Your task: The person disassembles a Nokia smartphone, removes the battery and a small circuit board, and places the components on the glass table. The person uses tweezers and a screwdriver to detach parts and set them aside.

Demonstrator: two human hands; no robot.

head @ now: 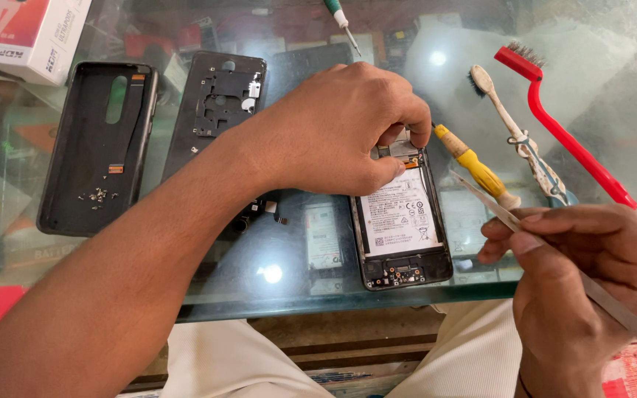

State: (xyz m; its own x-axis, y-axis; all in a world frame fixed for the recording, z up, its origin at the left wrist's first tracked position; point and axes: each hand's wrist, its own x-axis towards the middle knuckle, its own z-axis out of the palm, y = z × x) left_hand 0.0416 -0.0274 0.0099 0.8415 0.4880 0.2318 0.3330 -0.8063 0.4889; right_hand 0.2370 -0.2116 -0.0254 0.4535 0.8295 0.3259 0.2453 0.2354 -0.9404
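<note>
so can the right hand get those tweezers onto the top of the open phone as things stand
Probably not cleanly: the left hand lies over the top of the opened phone, fingers pinching there. The right hand holds the tweezers off to the side; only the battery and lower end lie open.

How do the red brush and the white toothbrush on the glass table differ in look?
The red brush has a plain, clean plastic handle; the white toothbrush looks worn and has cord wound around its handle. The red brush is the longer one and carries pale bristles, while the white toothbrush carries dark bristles. Both lie on the glass table with bristle ends pointing away from the person.
</note>
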